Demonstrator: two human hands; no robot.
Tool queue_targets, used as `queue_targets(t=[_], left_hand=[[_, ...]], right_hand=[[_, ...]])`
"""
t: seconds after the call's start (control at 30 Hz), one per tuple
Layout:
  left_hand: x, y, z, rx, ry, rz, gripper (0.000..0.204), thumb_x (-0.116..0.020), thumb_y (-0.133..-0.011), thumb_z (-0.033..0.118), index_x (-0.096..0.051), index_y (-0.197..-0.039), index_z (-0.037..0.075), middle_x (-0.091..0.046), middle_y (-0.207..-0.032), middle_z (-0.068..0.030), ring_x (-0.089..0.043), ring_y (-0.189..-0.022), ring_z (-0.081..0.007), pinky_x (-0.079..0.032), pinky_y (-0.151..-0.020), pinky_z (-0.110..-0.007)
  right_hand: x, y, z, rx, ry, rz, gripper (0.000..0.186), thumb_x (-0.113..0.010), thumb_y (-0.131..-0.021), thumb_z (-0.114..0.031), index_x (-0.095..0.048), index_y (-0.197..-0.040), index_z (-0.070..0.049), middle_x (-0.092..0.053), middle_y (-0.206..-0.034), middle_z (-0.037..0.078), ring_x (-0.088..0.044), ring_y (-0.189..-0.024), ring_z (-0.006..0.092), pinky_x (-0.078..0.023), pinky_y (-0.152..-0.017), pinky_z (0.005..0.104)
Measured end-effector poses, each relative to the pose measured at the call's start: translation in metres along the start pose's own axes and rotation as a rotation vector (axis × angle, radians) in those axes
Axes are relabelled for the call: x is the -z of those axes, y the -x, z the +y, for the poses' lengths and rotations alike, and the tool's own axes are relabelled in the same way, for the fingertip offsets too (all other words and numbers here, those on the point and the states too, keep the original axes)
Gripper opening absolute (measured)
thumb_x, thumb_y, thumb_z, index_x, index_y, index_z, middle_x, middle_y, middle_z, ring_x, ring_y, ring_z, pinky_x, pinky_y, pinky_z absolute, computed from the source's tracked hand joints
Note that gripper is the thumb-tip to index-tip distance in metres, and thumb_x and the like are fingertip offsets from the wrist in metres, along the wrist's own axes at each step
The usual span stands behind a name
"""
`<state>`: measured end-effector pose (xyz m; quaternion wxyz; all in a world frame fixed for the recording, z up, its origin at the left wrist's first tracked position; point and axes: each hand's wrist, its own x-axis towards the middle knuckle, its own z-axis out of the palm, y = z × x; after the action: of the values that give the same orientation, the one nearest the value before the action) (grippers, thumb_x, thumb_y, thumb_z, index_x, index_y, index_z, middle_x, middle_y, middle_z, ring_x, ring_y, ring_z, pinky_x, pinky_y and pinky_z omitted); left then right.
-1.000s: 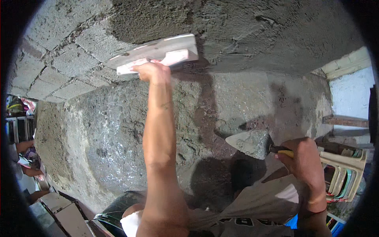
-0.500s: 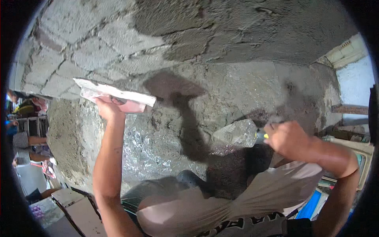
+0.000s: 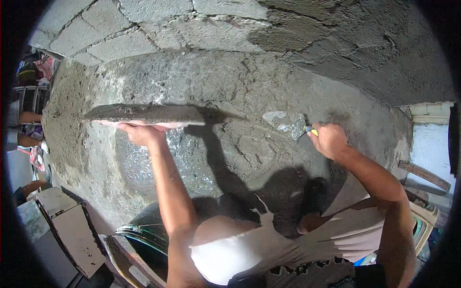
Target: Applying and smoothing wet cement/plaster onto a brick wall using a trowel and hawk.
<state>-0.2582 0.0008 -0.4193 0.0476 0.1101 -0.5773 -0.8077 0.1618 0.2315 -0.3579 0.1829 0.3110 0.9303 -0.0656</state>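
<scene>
My left hand (image 3: 144, 136) grips the pink handle of a long plastering float (image 3: 163, 115) held level over the floor, with grey mortar along its top. My right hand (image 3: 329, 139) grips a pointed trowel (image 3: 283, 122) by its black and yellow handle; the mortar-smeared blade is at the wet, rough cement floor (image 3: 245, 149), right of the float. Above both tools is a block wall (image 3: 134, 33), bare grey on the left and coated with darker wet plaster (image 3: 360, 53) on the right.
At lower left stand a dark green bucket (image 3: 139, 235) and beige boxes (image 3: 72, 235). Other people's legs (image 3: 29, 139) show at the far left among piled items. At right are a wooden board (image 3: 422, 175) and stacked plastic chairs (image 3: 420, 225).
The float has come down and left from the wall, levelled out, and now shows mortar on it. The trowel and my right hand have moved up toward the wall.
</scene>
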Motion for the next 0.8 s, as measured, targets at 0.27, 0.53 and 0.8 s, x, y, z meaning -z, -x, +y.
queue_targets(t=[0.27,0.53,0.8], left_hand=[[0.000,0.012,-0.036,0.181,0.187,-0.128,0.049,-0.040,-0.102,0.042,-0.052,-0.135,0.008,-0.059,-0.129,-0.0112,-0.064,-0.106,-0.0328,-0.054,-0.092,-0.050],[0.026,-0.011,-0.065,0.046,-0.019,-0.108,0.043,-0.048,-0.098,0.034,-0.054,-0.130,0.006,-0.062,-0.124,-0.0113,-0.065,-0.102,-0.0319,-0.056,-0.086,-0.048],[-0.005,0.004,-0.002,-0.021,0.230,-0.183,0.038,-0.050,-0.099,0.030,-0.049,-0.126,0.004,-0.061,-0.121,-0.0159,-0.067,-0.097,-0.0348,-0.060,-0.080,-0.054]], right_hand=[[0.037,-0.008,0.045,-0.155,0.058,0.061,0.028,-0.065,-0.087,-0.033,-0.066,-0.090,-0.006,-0.066,-0.070,0.019,-0.066,-0.069,0.0410,-0.053,-0.064,0.0515],[-0.027,-0.057,0.023,-0.140,0.027,-0.110,0.035,-0.056,-0.093,-0.041,-0.064,-0.091,-0.007,-0.067,-0.071,0.018,-0.067,-0.068,0.0373,-0.053,-0.059,0.0496],[-0.028,-0.074,-0.019,0.408,0.149,0.725,0.029,-0.070,-0.085,-0.018,-0.068,-0.112,-0.008,-0.060,-0.074,0.006,-0.059,-0.069,0.0237,-0.045,-0.060,0.0375]])
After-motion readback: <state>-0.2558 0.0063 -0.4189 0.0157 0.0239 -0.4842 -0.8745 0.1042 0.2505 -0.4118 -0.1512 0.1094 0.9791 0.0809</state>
